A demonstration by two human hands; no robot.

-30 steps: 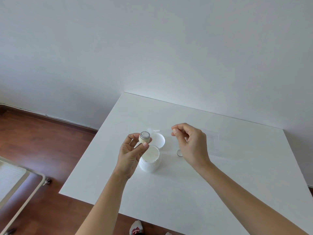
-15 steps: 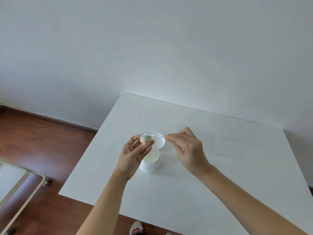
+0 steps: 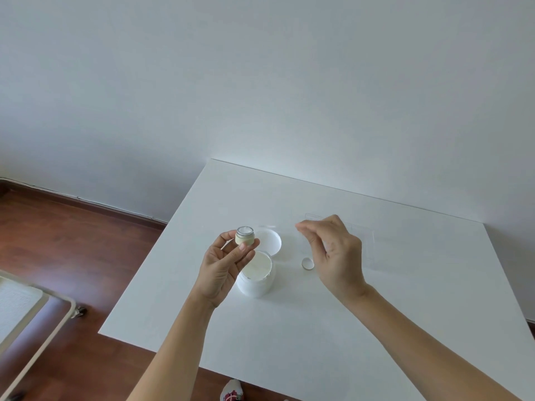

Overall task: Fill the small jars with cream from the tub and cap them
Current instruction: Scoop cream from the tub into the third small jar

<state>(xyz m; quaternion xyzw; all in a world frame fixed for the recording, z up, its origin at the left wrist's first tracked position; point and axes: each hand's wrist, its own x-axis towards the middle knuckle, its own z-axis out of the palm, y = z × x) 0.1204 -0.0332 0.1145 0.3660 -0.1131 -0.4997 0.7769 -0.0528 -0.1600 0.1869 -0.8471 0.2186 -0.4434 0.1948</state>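
- Left hand (image 3: 224,263): grip pinched on a small jar (image 3: 245,235), held upright and uncapped above the worktop (image 3: 405,299), white cream showing inside.
- Right hand (image 3: 333,250): fingers curled over the worktop; whether they hold anything cannot be told.
- Open tub (image 3: 256,274) stands below the jar, its lid (image 3: 269,241) just behind.
- Small cap (image 3: 307,263) lies beside the right hand.

Soft, even daylight fills the scene, and the white bench (image 3: 318,328) looks bright with a pale glare at its far edge. Shadows are faint. The wide lens bends the edges, and the right hand (image 3: 335,253) is slightly blurred.
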